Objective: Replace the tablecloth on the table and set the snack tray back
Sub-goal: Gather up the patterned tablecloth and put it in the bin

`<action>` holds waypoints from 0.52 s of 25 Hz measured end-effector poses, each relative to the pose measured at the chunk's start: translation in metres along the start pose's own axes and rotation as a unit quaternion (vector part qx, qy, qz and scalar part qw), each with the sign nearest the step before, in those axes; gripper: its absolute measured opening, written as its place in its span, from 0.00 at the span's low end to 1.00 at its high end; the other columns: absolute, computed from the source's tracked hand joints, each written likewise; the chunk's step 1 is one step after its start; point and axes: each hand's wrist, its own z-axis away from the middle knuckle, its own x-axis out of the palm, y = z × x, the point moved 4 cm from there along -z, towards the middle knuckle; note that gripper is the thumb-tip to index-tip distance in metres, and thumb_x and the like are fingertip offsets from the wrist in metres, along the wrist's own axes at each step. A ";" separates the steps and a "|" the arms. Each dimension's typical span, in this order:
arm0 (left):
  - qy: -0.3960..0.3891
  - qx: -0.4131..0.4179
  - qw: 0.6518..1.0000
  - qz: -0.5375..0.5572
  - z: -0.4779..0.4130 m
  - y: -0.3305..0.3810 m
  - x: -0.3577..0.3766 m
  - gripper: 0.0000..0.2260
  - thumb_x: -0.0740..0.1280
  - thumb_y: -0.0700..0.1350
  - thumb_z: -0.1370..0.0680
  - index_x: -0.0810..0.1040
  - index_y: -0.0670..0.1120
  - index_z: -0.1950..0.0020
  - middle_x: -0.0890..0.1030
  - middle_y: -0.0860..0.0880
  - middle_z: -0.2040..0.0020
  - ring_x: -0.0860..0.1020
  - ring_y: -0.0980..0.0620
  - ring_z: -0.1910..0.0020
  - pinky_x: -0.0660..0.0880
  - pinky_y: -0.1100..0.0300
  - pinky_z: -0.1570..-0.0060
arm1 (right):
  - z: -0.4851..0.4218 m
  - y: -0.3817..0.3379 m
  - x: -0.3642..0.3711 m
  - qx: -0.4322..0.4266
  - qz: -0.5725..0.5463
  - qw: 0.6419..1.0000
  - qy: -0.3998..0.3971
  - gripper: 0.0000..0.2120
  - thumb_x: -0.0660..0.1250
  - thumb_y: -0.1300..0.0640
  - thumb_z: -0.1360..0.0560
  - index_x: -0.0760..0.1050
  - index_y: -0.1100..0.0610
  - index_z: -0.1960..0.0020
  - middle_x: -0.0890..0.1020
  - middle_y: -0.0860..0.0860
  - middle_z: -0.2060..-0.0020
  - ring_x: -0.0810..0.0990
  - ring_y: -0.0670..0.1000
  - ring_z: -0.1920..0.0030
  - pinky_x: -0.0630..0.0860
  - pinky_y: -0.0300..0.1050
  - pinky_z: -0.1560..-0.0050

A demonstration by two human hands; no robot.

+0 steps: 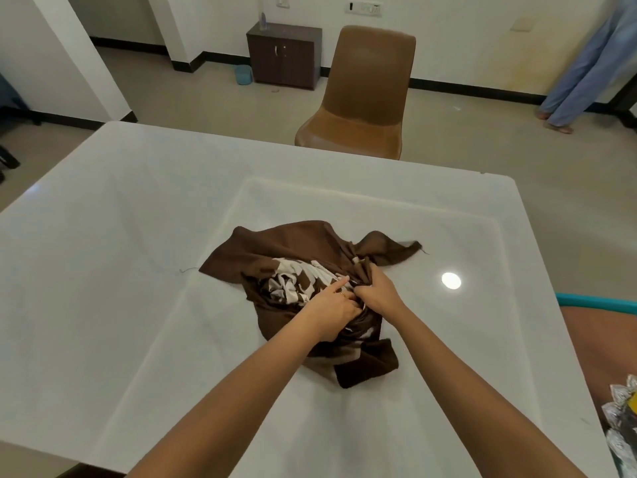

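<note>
Head view, looking down the person's two bare forearms onto a glossy white table. A brown cloth with a white pattern lies bunched near the middle of the table, its edges splayed outward and one corner trailing toward the right. Both hands meet on the cloth's right-hand part. The left hand rests on the bunched fabric with its index finger extended and pointing across the white pattern, while the other fingers curl into the folds; a ring shows on one finger. The right hand sits just beside it, touching it, with fingers curled tightly and gripping a gathered fold of brown fabric. A round ceiling-light reflection shines on the table to the right of the hands. A brown chair stands at the far edge, and a dark cabinet stands against the wall behind it. At the right border, foil packets appear on what may be the snack tray, though only a sliver is visible. A standing person's legs occupy the far right corner.
</note>
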 end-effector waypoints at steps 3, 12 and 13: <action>0.000 0.137 0.990 0.017 0.013 0.002 0.014 0.10 0.63 0.38 0.25 0.79 0.47 0.46 0.80 0.52 0.47 0.73 0.53 0.37 0.38 0.54 0.26 | 0.012 0.007 -0.001 -0.039 0.026 0.997 -0.062 0.14 0.67 0.62 0.29 0.67 0.56 0.47 0.77 0.51 0.57 0.76 0.50 0.56 0.73 0.40 0.59; 0.144 0.330 0.908 -0.213 0.056 -0.006 0.036 0.08 0.67 0.35 0.25 0.82 0.45 0.51 0.81 0.50 0.50 0.78 0.54 0.44 0.56 0.53 0.25 | 0.062 0.025 0.028 -0.070 -0.162 0.981 -0.074 0.47 0.68 0.60 0.30 0.42 0.45 0.23 0.59 0.37 0.30 0.65 0.32 0.33 0.66 0.29 0.36; 0.199 0.355 0.892 -0.196 0.066 -0.009 0.025 0.10 0.70 0.34 0.27 0.81 0.44 0.48 0.81 0.48 0.46 0.77 0.52 0.40 0.58 0.51 0.26 | 0.064 0.025 0.031 -0.077 -0.164 0.980 -0.088 0.46 0.68 0.60 0.29 0.43 0.42 0.23 0.59 0.39 0.27 0.63 0.36 0.30 0.65 0.36 0.31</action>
